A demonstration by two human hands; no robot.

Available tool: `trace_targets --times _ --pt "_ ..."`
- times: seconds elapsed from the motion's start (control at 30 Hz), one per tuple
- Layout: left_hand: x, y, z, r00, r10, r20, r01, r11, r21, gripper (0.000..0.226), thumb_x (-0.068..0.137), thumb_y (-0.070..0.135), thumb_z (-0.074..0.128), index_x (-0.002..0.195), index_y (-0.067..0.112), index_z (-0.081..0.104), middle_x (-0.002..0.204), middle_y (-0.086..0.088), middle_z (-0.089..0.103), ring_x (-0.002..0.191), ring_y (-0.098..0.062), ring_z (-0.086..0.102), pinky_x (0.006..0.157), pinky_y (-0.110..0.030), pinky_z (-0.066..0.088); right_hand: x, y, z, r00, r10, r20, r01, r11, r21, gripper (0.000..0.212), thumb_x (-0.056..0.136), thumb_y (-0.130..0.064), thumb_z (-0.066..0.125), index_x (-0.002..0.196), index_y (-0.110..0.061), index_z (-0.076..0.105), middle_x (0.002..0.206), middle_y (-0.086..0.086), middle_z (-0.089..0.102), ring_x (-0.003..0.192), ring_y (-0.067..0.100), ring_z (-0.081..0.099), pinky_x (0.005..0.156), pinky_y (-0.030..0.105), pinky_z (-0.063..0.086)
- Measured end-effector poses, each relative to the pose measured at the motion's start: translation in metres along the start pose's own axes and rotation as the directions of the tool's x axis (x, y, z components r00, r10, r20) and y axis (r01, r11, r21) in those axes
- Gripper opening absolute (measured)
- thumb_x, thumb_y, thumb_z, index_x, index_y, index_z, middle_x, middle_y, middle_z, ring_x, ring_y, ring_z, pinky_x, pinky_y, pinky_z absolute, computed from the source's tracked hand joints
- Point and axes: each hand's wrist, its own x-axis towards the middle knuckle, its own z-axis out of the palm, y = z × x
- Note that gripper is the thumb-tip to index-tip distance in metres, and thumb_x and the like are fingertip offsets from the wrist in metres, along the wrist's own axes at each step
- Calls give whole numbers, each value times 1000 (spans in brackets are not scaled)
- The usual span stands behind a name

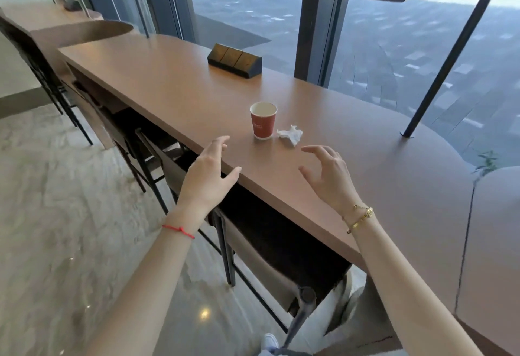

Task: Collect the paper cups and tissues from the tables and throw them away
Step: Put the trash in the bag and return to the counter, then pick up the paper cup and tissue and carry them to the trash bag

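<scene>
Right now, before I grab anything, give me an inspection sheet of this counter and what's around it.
Surface: long brown counter along the window, nothing spilled in view.
Job's things: red paper cup upright, looks empty; crumpled white tissue lying just right of it, apart from the cup.
Clutter: dark wedge-shaped box further back on the counter.
Hands: left hand and right hand both open, reaching toward the cup and tissue, touching neither.
Cables: nothing seen.
Surroundings: stools tucked under the counter, black slanted pole meeting the counter at right, glass window behind, glossy marble floor.
</scene>
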Motion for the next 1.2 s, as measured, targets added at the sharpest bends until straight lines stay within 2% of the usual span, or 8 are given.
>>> trace_targets --times 0.13,0.27,0.5,0.7,0.93,1.07,1.13,1.2 --pt "56 -19 22 1000 -18 17 18 1000 17 67 85 35 68 142 18 36 132 0 52 115 -18 54 92 -35 48 66 13 18 999 18 35 -18 1000 -4 37 88 -24 62 124 -16 58 130 5 55 123 26 46 96 24 33" --pt "101 -32 46 996 -54 66 58 997 -56 73 83 34 72 142 16 34 132 -3 51 116 -22 53 94 -38 47 113 25 35 996 50 71 -48 998 -40 36 87 -25 61 122 -17 59 128 6 56 120 27 45 95 30 38" --pt "156 -49 80 991 -58 124 76 987 -142 99 72 45 79 148 18 22 137 -4 49 119 -21 54 92 -43 50 148 41 68 987 149 64 -140 981 -134 31 88 -21 58 119 -17 61 122 7 56 115 27 48 86 31 42" --pt "190 -62 100 979 7 201 41 972 -230 111 66 44 84 149 23 13 132 0 51 116 -21 55 92 -40 49 153 34 94 964 267 11 -260 948 -186 31 93 -38 57 103 -11 68 105 9 58 105 24 50 86 32 45" --pt "205 -67 103 951 189 245 -95 932 -349 91 68 30 85 141 17 32 122 -3 57 109 -19 59 87 -25 42 131 13 92 916 378 -138 -390 917 -80 14 88 -19 59 89 -7 66 90 6 56 82 25 57 71 32 46" --pt "197 -61 90 917 310 252 -172 875 -453 74 67 24 86 129 17 47 116 7 56 100 -12 59 84 -22 45 87 -5 75 874 398 -280 -426 904 -46 10 87 -23 66 86 -13 65 84 -6 53 66 4 52 63 20 43" --pt "187 -55 84 892 363 271 -195 848 -493 68 67 25 86 125 20 51 114 10 56 98 -6 58 82 -19 44 57 -17 66 838 425 -341 -463 886 -33 9 88 -27 66 85 -18 63 82 -11 52 65 0 53 61 11 40" --pt "173 -46 79 853 423 305 -211 814 -542 66 67 29 85 123 24 52 114 14 57 97 3 56 83 -15 44 24 -31 59 790 464 -401 -511 859 -11 10 88 -32 63 85 -23 63 82 -14 52 67 2 55 61 10 42"
